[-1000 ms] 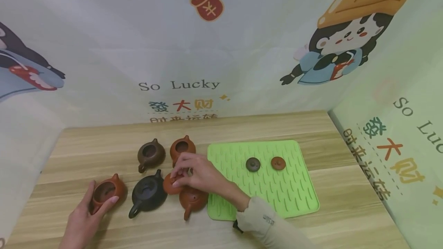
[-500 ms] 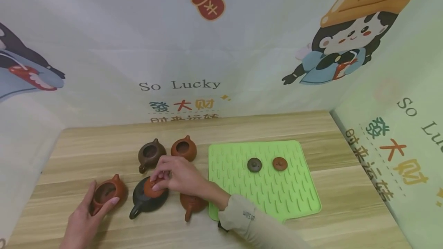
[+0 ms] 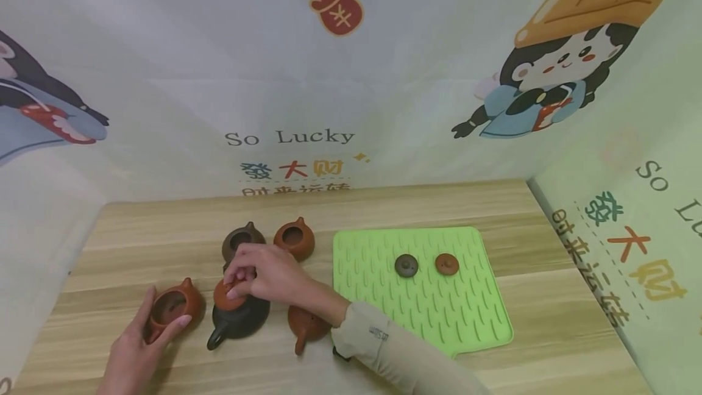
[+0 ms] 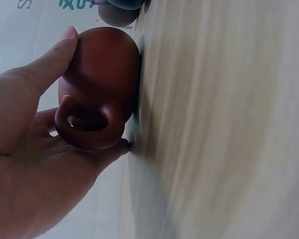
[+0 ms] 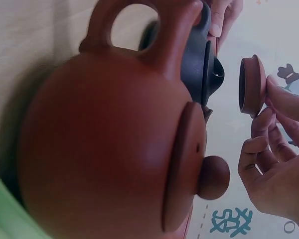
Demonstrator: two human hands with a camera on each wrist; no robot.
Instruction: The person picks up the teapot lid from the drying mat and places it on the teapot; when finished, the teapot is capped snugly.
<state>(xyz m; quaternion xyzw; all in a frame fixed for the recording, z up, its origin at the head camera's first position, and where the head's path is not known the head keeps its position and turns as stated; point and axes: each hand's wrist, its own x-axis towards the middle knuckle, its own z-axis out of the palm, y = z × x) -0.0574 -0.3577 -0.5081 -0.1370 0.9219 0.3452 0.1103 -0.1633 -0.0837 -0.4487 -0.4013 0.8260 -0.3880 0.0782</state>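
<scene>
My left hand (image 3: 131, 349) grips a lidless reddish-brown teapot (image 3: 193, 305) at the left of the table, thumb on one side and fingers on the other. In the left wrist view, that teapot's looped handle (image 4: 87, 134) faces the palm. My right hand (image 3: 274, 276) pinches an orange-brown teapot lid (image 3: 226, 298) by its top. The lid is above a black teapot (image 3: 248, 320), and the right wrist view shows the lid (image 5: 254, 84) held apart from it. Beneath my right forearm stands a reddish-brown teapot (image 3: 304, 325) with its lid on.
Behind are a dark brown lidless teapot (image 3: 252, 235), partly hidden by my right hand, and an orange-brown lidless one (image 3: 304, 247). On the right, a green mat (image 3: 417, 316) bears a dark lid (image 3: 406, 266) and an orange-brown lid (image 3: 446, 264).
My right hand has carried the lid leftward, from near the lidded reddish-brown teapot to over the black teapot. My left hand stays on its teapot.
</scene>
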